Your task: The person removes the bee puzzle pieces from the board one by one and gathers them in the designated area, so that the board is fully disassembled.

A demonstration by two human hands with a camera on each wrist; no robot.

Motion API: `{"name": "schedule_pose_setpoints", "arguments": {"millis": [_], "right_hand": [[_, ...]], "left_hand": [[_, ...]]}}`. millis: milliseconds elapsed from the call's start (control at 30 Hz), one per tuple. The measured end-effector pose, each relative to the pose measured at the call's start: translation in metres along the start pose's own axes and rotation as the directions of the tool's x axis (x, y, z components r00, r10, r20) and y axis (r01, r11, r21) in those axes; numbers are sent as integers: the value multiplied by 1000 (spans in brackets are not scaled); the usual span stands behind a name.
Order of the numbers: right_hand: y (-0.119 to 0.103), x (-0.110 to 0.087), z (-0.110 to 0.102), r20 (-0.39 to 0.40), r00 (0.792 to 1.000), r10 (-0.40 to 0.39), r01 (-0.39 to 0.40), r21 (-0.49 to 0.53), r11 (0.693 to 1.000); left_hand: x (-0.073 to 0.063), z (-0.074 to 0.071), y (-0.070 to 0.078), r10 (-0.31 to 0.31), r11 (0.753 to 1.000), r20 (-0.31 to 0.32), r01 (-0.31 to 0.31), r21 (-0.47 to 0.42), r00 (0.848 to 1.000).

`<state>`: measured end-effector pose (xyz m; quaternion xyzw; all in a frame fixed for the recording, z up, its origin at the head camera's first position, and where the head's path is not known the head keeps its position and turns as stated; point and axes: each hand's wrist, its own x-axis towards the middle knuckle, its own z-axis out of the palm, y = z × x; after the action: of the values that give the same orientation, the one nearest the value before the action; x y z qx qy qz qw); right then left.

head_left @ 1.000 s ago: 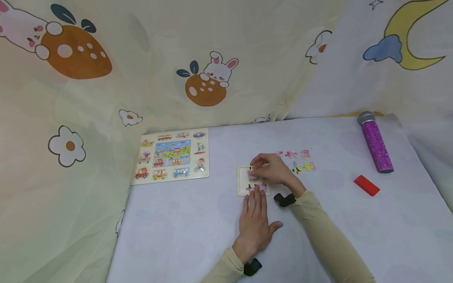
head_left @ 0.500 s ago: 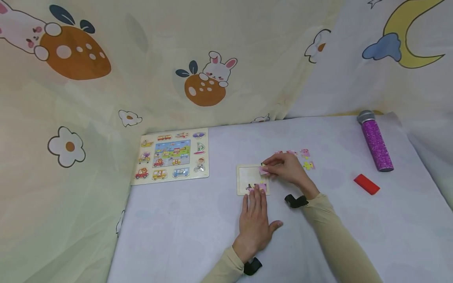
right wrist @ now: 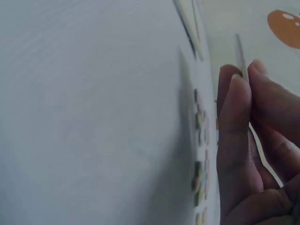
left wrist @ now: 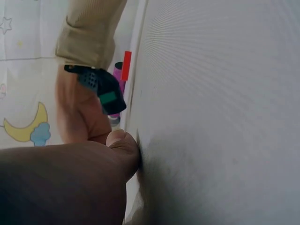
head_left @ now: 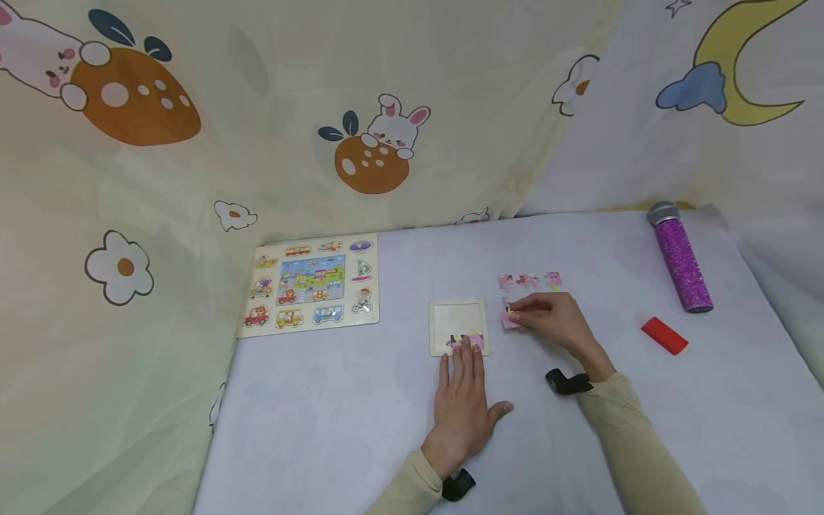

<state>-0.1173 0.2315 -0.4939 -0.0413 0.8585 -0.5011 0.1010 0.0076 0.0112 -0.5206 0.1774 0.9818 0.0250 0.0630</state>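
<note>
In the head view, my left hand [head_left: 465,408] lies with fingers straight, its fingertips on the lower edge of a small square puzzle tray [head_left: 436,322]. Pink joined puzzle pieces [head_left: 475,341] fill part of the tray's bottom row; fingertips hide some of them. Right of the tray, my right hand [head_left: 556,322] pinches a thin pink puzzle piece [head_left: 508,323] between thumb and fingers. The right wrist view shows that piece [right wrist: 240,51] edge-on, raised off the table. Loose puzzle pieces [head_left: 528,280] lie behind the right hand, which covers some of them.
At the back left lies a larger vehicle puzzle board [head_left: 312,279]. A glittery purple microphone [head_left: 682,261] lies at the back right, with a red block [head_left: 665,335] in front of it. White cloth [head_left: 322,429] covers the table, and a printed curtain [head_left: 270,143] hangs behind.
My right hand has moved right, out of the tray, with the pinched puzzle piece, and is now beside the loose pieces. My left hand has stayed in place.
</note>
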Motion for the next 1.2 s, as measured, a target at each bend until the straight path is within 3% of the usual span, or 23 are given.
{"name": "schedule_pose_setpoints", "arguments": {"millis": [200, 367, 600, 1033, 1200], "right_hand": [[14, -8, -7, 14, 1000, 28, -27, -58, 998], [16, -12, -8, 38, 998, 47, -44, -84, 996], [10, -13, -4, 20, 999, -32, 35, -180, 983], [2, -15, 0, 78, 994, -73, 90, -237, 967], [3, -16, 2, 65, 994, -88, 102, -273, 957]], "left_hand": [[0, 1, 0, 10, 1000, -32, -10, -1, 999], [0, 0, 0, 4, 1000, -11, -4, 4, 1000], [1, -1, 0, 10, 1000, 8, -10, -4, 1000], [3, -5, -4, 9, 1000, 22, -10, 22, 1000], [5, -3, -8, 28, 1000, -33, -29, -6, 999]]}}
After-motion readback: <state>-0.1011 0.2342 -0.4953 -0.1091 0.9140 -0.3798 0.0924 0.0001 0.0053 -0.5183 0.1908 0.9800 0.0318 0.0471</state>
